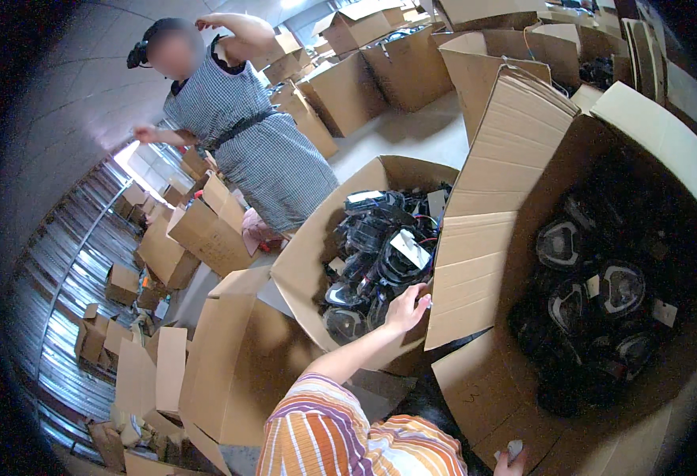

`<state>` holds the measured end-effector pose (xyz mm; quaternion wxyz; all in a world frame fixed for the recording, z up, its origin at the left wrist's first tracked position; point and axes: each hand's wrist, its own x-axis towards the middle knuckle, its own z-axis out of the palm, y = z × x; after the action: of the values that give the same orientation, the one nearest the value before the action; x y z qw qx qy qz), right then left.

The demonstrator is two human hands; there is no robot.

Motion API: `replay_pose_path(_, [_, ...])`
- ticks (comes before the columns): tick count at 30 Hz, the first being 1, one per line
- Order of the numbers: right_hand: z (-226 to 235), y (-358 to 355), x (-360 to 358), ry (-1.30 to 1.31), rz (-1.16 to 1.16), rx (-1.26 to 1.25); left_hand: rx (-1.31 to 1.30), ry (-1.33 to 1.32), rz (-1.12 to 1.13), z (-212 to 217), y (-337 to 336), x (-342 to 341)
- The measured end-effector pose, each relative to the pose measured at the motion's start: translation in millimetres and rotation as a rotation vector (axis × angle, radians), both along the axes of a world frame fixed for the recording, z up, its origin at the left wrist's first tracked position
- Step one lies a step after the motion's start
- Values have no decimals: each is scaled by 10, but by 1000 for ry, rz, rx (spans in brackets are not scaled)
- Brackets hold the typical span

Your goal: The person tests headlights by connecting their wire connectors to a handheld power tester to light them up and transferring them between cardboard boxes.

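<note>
My left hand [406, 309] reaches over the near side of a cardboard box [305, 274], fingers apart, beside the tall flap of the box on the right. Just beyond it, that box holds a heap of black plastic parts [376, 238] with wires and white tags. Only part of my right hand [510, 462] shows, at the lower edge by the large right box's near flap [483, 389]. A small whitish thing [515, 448] is at its bent fingertips; its kind is unclear. Dark-rimmed parts with clear lens-like faces [624, 287] lie deep in the large box.
A person in a checked apron [265, 159] stands beyond the middle box, arms raised. An open carton [237, 357] is at my left. More cartons [408, 67] line the back, and others are piled along the corrugated metal wall [87, 262]. The large box's tall flap [495, 174] stands between the two boxes.
</note>
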<state>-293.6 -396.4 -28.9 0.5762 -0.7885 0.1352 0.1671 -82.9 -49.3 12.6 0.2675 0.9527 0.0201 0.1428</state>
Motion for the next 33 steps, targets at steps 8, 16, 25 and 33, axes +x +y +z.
replay_pose_path(8, [-145, -26, -67, -51, 26, -34, -13, -10, 7, -13, -16, -12])
replay_pose_path(16, [-193, 3, -77, -76, -87, 100, -9, -26, 3, -5, -11, -22])
replay_pose_path(25, [178, 62, 36, -84, -44, -26, 0, -33, 6, -29, 8, -1])
replay_pose_path(33, [13, -28, 6, -31, 69, 56, -5, -19, -9, 27, -16, -7])
